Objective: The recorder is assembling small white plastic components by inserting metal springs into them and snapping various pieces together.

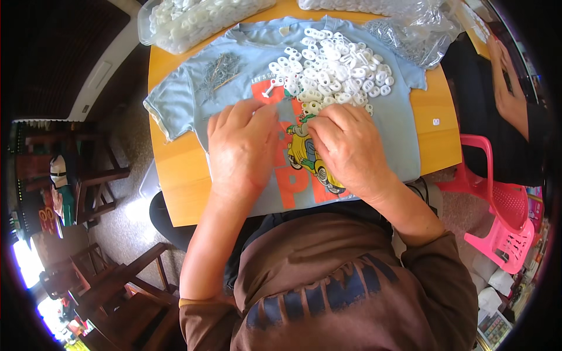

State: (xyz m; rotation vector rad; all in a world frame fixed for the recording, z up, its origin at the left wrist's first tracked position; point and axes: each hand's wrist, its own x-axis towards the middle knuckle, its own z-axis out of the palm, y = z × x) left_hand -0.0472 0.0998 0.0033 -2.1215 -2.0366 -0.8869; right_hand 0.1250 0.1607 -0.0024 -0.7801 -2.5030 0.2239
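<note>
A light blue T-shirt (391, 137) with a printed front lies spread under both hands. On its upper right is a heap of small white oval plastic pieces (345, 67) with holes. A small pile of thin grey metal pins (221, 71) lies on the upper left. My left hand (241, 146), slightly blurred, is curled below the pins, its fingertips hidden. My right hand (348, 146) is closed in a pinch at the heap's lower edge; what it holds is hidden. Between them, above, lies a white T-shaped plastic piece (271, 88).
Clear tubs of white pieces stand at the far left (202, 23) and far right (351, 6). A plastic bag of metal pins (415, 41) sits by the right sleeve. One white piece (436, 121) lies on the yellow table (175, 196). Another person's hand (504, 76) is at right, near a pink chair (497, 193).
</note>
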